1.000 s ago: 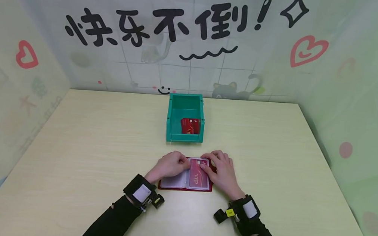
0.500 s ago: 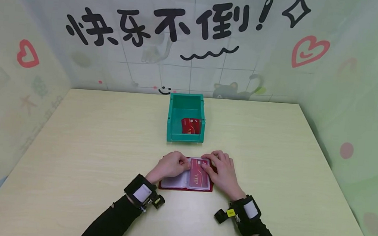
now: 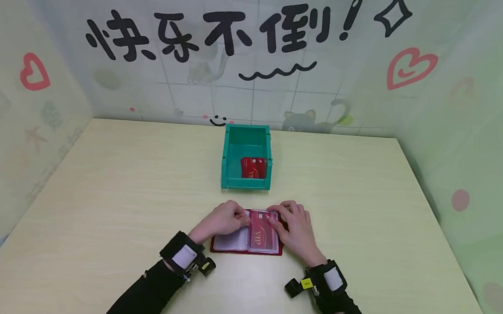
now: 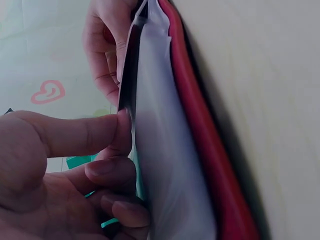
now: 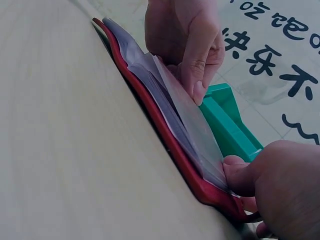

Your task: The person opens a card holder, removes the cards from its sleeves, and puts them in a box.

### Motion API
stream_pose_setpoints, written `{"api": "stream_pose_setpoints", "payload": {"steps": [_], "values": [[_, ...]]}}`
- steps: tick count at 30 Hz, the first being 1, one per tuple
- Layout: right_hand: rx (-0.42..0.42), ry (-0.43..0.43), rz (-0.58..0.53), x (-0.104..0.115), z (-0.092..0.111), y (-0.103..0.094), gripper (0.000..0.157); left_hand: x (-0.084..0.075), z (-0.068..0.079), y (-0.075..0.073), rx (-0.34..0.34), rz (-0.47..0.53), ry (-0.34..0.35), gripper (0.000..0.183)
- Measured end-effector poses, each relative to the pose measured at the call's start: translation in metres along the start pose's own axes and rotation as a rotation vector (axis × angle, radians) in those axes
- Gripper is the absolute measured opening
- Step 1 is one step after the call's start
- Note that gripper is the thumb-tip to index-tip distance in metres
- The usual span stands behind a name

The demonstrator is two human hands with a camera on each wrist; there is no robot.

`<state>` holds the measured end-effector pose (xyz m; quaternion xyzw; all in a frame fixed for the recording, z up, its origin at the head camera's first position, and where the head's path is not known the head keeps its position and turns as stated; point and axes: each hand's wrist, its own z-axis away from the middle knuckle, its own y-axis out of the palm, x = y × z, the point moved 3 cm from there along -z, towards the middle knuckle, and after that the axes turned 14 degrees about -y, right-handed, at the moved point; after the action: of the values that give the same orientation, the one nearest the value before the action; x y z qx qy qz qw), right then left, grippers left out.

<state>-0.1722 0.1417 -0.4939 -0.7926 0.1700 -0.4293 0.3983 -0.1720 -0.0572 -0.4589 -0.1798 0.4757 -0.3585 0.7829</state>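
Observation:
A card holder (image 3: 231, 243) with a red cover and clear plastic sleeves lies spread on the table. On its right-hand page is a red VIP card (image 3: 261, 233), its near edge raised in the right wrist view. My left hand (image 3: 224, 218) pinches the card's left edge between thumb and curled fingers, near the fold. At the upper right corner, my right hand (image 3: 295, 229) grips the holder, its thumb pressing on the page and fingers around the cover edge (image 5: 224, 200). How far the card sits inside its sleeve cannot be told.
Behind the holder stands a green bin (image 3: 244, 183) with several red cards (image 3: 253, 168) at its front end. The pale wooden table (image 3: 118, 190) meets printed backdrop walls (image 3: 171, 95) at the back and sides.
My left hand has shifted slightly left, and the card's left edge has moved left with it. The right hand keeps its place, as does the bin.

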Motion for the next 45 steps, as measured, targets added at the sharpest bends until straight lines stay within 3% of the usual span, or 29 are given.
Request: {"api": "stream_pose_setpoints", "payload": {"steps": [8,16,24,39,42,45], "values": [[-0.012,-0.012,0.004,-0.001,0.001,0.0,0.025,-0.002,0.005,0.001,-0.027,-0.009,0.044,0.042],[-0.011,-0.002,0.001,0.0,0.002,-0.001,0.027,0.003,0.004,-0.009,0.013,-0.019,-0.02,0.026],[-0.014,-0.001,0.006,0.0,0.002,0.0,0.025,0.009,0.002,-0.021,0.123,0.175,-0.097,0.021],[-0.027,-0.015,0.002,0.001,0.0,0.002,0.023,-0.003,0.006,-0.065,0.07,0.19,-0.037,0.037],[-0.023,-0.009,-0.004,0.002,0.0,0.001,0.024,-0.007,0.005,-0.072,0.028,0.21,-0.02,0.04],[-0.022,-0.006,-0.004,0.001,0.001,0.001,0.023,-0.016,0.001,-0.075,-0.071,0.215,0.038,0.041]]}}
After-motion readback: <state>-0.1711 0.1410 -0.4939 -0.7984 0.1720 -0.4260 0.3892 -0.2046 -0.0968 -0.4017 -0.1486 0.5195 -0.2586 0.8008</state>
